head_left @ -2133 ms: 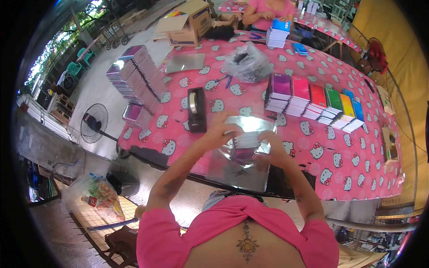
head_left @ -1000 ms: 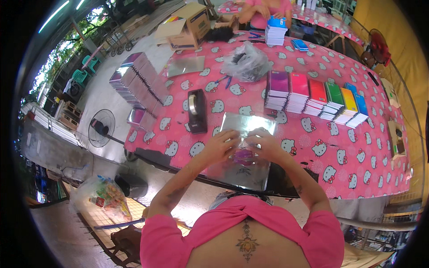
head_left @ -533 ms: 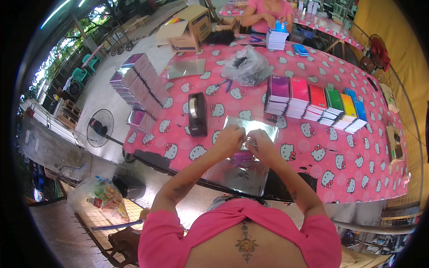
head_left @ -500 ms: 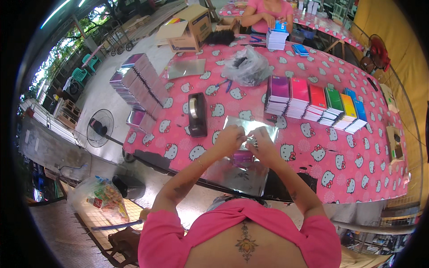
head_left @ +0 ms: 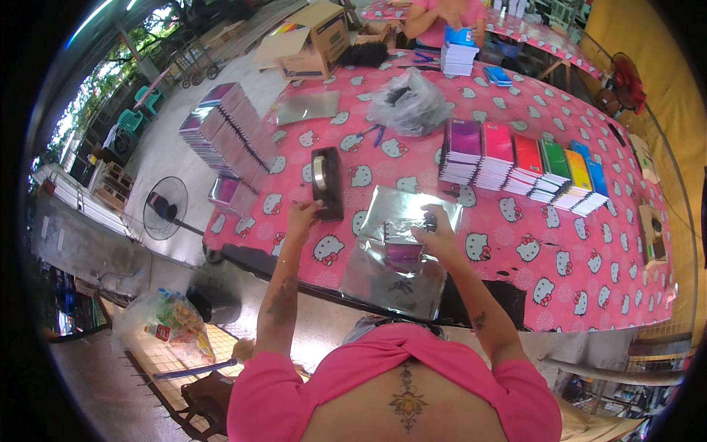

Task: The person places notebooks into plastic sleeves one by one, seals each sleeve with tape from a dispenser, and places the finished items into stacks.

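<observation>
A small purple spiral notebook [head_left: 403, 253] lies on a shiny clear plastic sheet [head_left: 390, 287] at the table's near edge, with film partly over its upper part. My right hand [head_left: 440, 237] rests at the film's right side, its thumb and curled fingers apart. Something dark shows by those fingertips, too small to tell. To the left stands a black tape dispenser [head_left: 328, 193] holding a roll of tape. At its near end my left hand [head_left: 302, 219] has its fingertips pressed together. Whatever they pinch is too small to make out.
Tall stacks of purple notebooks [head_left: 228, 140] stand at the left. Colourful notebook stacks [head_left: 526, 163] line the right. Farther back are a plastic bag [head_left: 410, 102], pliers [head_left: 379, 135] and a cardboard box [head_left: 313, 44]. A co-worker [head_left: 445, 18] handles blue notebooks across the table.
My left hand has left the film and moved left to the tape dispenser. My right hand stays by the notebook, its fingers more spread. The co-worker's hands have shifted.
</observation>
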A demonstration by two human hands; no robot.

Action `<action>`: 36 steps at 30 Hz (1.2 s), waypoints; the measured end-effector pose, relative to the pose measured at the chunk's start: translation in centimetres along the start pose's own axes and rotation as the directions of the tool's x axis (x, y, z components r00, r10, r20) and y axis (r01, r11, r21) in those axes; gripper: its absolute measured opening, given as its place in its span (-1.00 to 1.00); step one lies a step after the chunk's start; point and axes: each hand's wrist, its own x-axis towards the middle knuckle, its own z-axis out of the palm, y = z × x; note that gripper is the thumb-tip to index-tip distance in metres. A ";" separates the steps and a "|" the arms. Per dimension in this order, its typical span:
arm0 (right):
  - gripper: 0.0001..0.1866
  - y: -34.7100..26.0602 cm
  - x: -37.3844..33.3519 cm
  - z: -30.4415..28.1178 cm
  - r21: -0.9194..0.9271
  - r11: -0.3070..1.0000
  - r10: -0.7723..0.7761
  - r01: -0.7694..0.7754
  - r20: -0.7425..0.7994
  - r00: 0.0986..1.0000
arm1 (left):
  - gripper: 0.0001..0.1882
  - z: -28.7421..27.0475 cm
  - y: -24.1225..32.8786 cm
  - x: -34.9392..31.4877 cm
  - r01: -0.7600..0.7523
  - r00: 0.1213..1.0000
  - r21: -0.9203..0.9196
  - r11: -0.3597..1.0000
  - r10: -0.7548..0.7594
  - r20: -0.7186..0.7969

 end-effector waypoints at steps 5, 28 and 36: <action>-0.42 0.0 0.1 -0.7 -0.031 1.000 0.003 -0.004 -0.016 1.000 | -0.80 2.8 -1.0 -1.8 -0.416 0.906 -0.159 0.895 0.394 -0.153; -0.39 -1.1 -0.8 -0.1 -0.151 0.984 -0.096 0.090 -0.031 0.995 | -0.86 7.0 12.1 -8.1 -0.879 0.377 0.475 0.036 0.663 0.647; -0.37 -1.5 -0.9 -0.3 -0.005 0.999 -0.032 0.032 -0.055 0.998 | -0.54 20.0 14.6 -4.4 -0.968 0.242 0.219 -0.120 -0.231 0.942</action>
